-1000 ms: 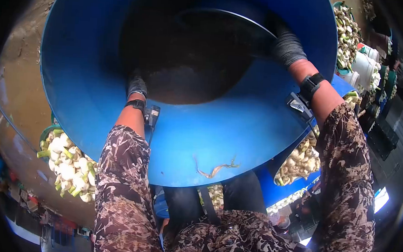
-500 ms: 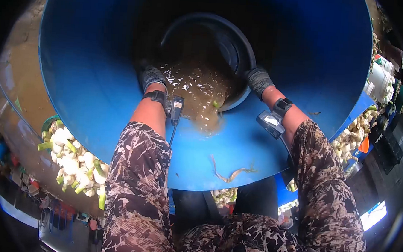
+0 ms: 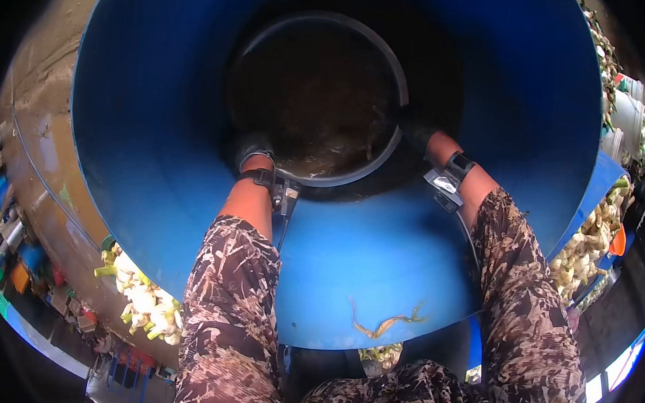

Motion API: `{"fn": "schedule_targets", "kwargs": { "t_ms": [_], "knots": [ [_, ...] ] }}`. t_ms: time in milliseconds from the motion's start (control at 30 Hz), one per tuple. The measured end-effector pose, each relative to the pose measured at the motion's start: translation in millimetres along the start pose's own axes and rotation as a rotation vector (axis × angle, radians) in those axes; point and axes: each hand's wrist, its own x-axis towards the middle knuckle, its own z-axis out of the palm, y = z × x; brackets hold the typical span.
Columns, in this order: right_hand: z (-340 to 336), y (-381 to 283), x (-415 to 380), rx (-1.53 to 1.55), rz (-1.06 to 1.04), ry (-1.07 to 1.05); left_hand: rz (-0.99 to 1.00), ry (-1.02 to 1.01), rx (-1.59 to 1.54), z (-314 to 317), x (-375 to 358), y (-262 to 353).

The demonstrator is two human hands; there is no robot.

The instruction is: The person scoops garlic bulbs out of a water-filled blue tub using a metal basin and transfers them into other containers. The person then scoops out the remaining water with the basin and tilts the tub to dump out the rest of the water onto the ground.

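Deep inside a large blue barrel, a round dark tub with a grey rim shows its opening as a nearly full circle. Murky brown water glints near its lower edge; the rest of its inside is too dark to make out. My left hand, in a dark glove, is closed at the lower left of the rim. On the right side of the rim, my gloved right hand grips too, its fingers mostly lost in shadow. Each wrist wears a strapped device.
A limp strip of plant sticks to the barrel's near wall. White bulbs with green stems are heaped outside on the left, and more bulbs lie on the right. White buckets stand farther right. Wet brown ground lies to the left.
The tub has gone from tilted, with brown water pouring over its near edge, to more level. Both hands have stayed at its rim. The splash on the barrel wall is gone.
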Motion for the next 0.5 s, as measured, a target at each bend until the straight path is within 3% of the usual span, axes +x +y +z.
{"fn": "schedule_targets", "kwargs": {
  "t_ms": [100, 167, 233, 300, 333, 367, 433, 500],
  "knots": [
    [15.4, -9.5, 13.7, -0.080, 0.009, 0.102, 0.088, 0.097, -0.145, 15.2, 15.1, -19.3],
    [7.6, -6.2, -2.4, -0.116, 0.016, 0.164, -0.323, -0.236, -1.271, 66.3, 28.5, -12.5],
    [-1.6, -3.7, -13.1, -0.253, 0.035, 0.042, -0.493, -0.309, -1.774, 12.9, 6.3, -10.2],
    [-34.6, -4.2, -29.9, 0.014, 0.005, 0.032, -0.689, 0.056, -2.058, -88.7, -70.1, 22.4],
    [-44.4, -9.7, -36.2, 0.238, 0.015, 0.006, -0.595, 0.192, -2.164, -111.9, -78.5, 27.5],
    [-53.6, -6.7, -49.8, 0.251, 0.011, 0.014, -0.579, 0.194, -2.158, -124.7, -93.6, 35.5],
    [-53.1, -6.8, -68.5, 0.452, -0.137, 0.145, -0.548, 0.520, -1.842, -138.8, -115.0, 29.5],
    [-54.1, -10.9, -88.0, 0.408, -0.160, 0.164, -0.516, 0.614, -1.753, -152.9, -140.1, 20.3]
  ]
}}
